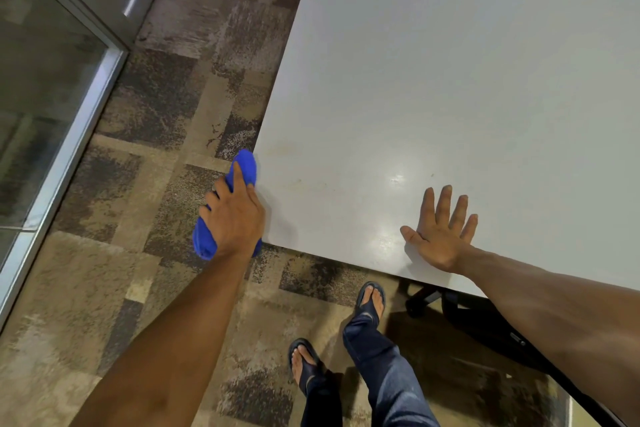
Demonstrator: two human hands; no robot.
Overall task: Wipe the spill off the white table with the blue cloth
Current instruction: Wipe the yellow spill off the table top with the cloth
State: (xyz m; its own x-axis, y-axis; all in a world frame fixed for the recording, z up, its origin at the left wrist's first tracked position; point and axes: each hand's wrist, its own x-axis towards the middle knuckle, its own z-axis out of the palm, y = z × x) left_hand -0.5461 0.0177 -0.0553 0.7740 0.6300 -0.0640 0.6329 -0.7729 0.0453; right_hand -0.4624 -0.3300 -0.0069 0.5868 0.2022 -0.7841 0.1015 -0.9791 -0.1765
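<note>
My left hand [232,215] grips a bunched blue cloth [245,165] right at the left edge of the white table [450,62], near its front corner. Most of the cloth hangs just off the tabletop, over the floor. Faint brownish smears [311,180] mark the table surface just right of the cloth. My right hand [441,229] lies flat on the table near the front edge, fingers spread, holding nothing.
Patterned brown carpet [173,114] covers the floor left of and in front of the table. A glass partition with a metal frame [69,135] runs along the left. My feet in dark sandals [370,298] stand by the front edge, next to a black chair base [426,300].
</note>
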